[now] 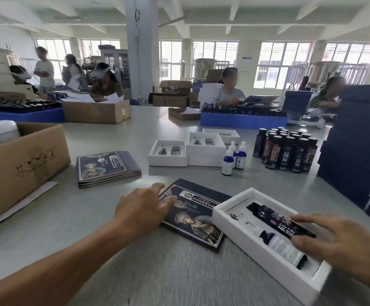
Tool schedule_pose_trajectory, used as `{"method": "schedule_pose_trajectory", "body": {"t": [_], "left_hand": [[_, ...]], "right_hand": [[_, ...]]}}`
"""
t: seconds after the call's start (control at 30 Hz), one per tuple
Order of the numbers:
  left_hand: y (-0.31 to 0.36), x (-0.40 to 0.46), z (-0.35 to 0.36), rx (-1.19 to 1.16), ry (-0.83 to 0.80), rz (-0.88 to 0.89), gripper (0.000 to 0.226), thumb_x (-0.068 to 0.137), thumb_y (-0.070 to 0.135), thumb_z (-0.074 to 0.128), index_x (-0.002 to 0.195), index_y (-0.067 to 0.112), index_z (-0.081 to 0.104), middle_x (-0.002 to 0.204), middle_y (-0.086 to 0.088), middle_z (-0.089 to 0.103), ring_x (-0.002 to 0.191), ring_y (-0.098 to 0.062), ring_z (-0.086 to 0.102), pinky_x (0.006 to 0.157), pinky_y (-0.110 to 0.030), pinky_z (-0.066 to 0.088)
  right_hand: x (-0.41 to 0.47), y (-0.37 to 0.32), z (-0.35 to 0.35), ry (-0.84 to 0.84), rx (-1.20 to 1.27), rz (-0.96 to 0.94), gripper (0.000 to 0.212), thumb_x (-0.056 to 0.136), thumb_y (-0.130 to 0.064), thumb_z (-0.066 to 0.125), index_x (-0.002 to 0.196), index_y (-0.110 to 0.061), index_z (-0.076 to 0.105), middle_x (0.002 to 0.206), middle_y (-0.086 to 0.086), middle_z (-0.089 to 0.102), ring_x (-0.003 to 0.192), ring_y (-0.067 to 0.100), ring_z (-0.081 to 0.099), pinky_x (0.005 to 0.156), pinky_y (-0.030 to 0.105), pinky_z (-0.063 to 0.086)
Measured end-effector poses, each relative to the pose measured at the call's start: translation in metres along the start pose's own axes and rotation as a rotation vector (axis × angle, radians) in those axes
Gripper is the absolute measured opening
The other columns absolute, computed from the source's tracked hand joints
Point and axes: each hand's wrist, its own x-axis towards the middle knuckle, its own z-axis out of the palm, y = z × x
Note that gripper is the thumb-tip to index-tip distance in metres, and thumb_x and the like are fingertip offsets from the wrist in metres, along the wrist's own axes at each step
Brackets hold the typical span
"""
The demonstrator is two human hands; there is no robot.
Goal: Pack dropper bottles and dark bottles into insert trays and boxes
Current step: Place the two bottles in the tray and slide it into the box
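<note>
White tray (228, 219) holds dark bottle (279, 219) and dropper (281, 245) | right hand (343, 241) fingers spread over them | left hand (144, 208) fingers spread, on flat box (193, 219) | left: boxing, spare trays (167, 154) unfilled

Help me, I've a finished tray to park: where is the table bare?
Bare table lies between the cardboard box, the booklet stack and the empty white trays; more lies near, under the left forearm. It is crowded on the right: dropper bottles, dark bottles, blue boxes.
</note>
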Motion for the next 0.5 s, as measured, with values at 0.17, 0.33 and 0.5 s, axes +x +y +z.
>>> {"method": "schedule_pose_trajectory", "body": {"t": [0.17,0.33,0.5], "left_hand": [[-0.0032,-0.0056,0.0088,-0.357,0.146,0.087,0.047,0.091,0.044,0.065,0.135,0.036,0.052,0.114,0.009,0.067,0.08,0.005,0.057,0.068,-0.014,0.047],[-0.0004,-0.0011,0.0057,-0.829,0.223,0.03,0.039,0.087,0.023,0.074,0.122,0.035,0.062,0.107,0.021,0.066,0.093,0.002,0.066,0.074,-0.017,0.057],[-0.0003,0.0026,0.0011,-1.209,0.159,-0.079,0.029,0.088,0.009,0.071,0.114,0.023,0.07,0.103,0.007,0.075,0.096,-0.009,0.071,0.078,-0.02,0.057]], "right_hand": [[-0.0017,-0.0016,0.0009,-0.03,-0.018,0.03,0.039,0.058,-0.073,0.063,0.095,-0.063,0.057,0.098,-0.03,0.065,0.09,-0.002,0.06,0.073,0.014,0.034],[-0.0011,-0.0001,-0.0007,-0.014,-0.049,0.008,0.038,0.06,-0.072,0.061,0.096,-0.061,0.056,0.098,-0.033,0.06,0.093,-0.004,0.057,0.074,0.015,0.034],[-0.0007,0.0015,-0.0011,-0.015,-0.03,-0.003,0.034,0.059,-0.075,0.061,0.091,-0.067,0.058,0.095,-0.034,0.063,0.092,-0.005,0.058,0.074,0.015,0.034]]}}
